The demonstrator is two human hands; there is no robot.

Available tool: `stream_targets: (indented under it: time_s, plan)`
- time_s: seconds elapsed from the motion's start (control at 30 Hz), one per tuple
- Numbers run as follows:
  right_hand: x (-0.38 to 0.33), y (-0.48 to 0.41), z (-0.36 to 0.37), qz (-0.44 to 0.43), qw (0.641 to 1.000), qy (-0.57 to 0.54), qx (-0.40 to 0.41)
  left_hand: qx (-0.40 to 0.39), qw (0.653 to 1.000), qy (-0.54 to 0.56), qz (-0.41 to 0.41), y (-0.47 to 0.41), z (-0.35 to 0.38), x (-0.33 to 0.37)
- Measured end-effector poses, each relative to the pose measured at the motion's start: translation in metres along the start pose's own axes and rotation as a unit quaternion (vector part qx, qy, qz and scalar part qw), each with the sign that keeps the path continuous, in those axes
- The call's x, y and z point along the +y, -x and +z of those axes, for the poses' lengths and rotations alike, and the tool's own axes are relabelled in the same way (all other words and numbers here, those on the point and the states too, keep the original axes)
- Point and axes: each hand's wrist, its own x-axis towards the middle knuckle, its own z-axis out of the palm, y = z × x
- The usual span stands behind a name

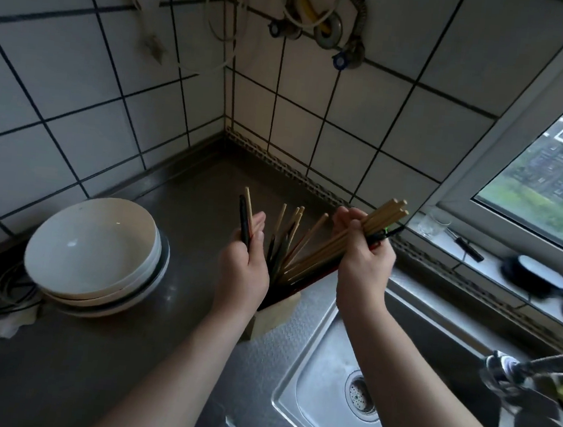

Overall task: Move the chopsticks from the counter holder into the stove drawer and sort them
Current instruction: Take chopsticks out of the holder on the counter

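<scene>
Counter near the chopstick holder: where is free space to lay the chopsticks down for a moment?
Free: the counter strip between the stacked bowls and the tiled corner, and the near counter in front of the bowls. The ribbed drainboard right of the holder is bare too. Crowded: the windowsill and the right end of the sink.

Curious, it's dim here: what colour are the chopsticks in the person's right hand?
Mostly pale tan wooden chopsticks, with a few dark chopsticks beneath; seen in the head view.
</scene>
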Motion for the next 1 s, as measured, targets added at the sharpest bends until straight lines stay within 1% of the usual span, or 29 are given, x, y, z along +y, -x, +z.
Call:
stream_targets:
  time_s: [0.13, 0.33, 0.43, 0.5, 0.63, 0.73, 0.87, 1.0]
  plan:
    - [-0.022, -0.003, -0.006, -0.038, 0.998, -0.05, 0.002, 0.003, 1.0, -0.002, 0.021, 0.002, -0.005, 0.018]
    - [-0.064, 0.004, -0.018, -0.104, 0.987, -0.12, 0.014, 0.003, 0.996, 0.015, 0.091, 0.012, -0.01, 0.055]
    - [-0.091, 0.016, -0.026, -0.14, 0.977, -0.159, 0.008, 0.018, 0.989, 0.007, 0.145, 0.024, -0.012, 0.076]
    - [-0.108, 0.028, -0.037, -0.167, 0.972, -0.167, 0.002, 0.026, 0.981, 0.004, 0.191, 0.034, -0.013, 0.091]
    - [-0.138, 0.061, -0.065, -0.217, 0.96, -0.178, -0.018, 0.01, 0.964, 0.015, 0.267, 0.061, -0.009, 0.119]
    - [-0.153, 0.09, -0.093, -0.262, 0.95, -0.172, -0.011, -0.043, 0.958, 0.066, 0.276, 0.087, 0.004, 0.131]
    - [-0.158, 0.133, -0.147, -0.299, 0.943, -0.143, 0.018, -0.161, 0.948, 0.136, 0.238, 0.129, 0.035, 0.133]
    - [-0.152, 0.183, -0.215, -0.312, 0.944, -0.076, 0.075, -0.289, 0.927, 0.145, 0.191, 0.19, 0.067, 0.126]
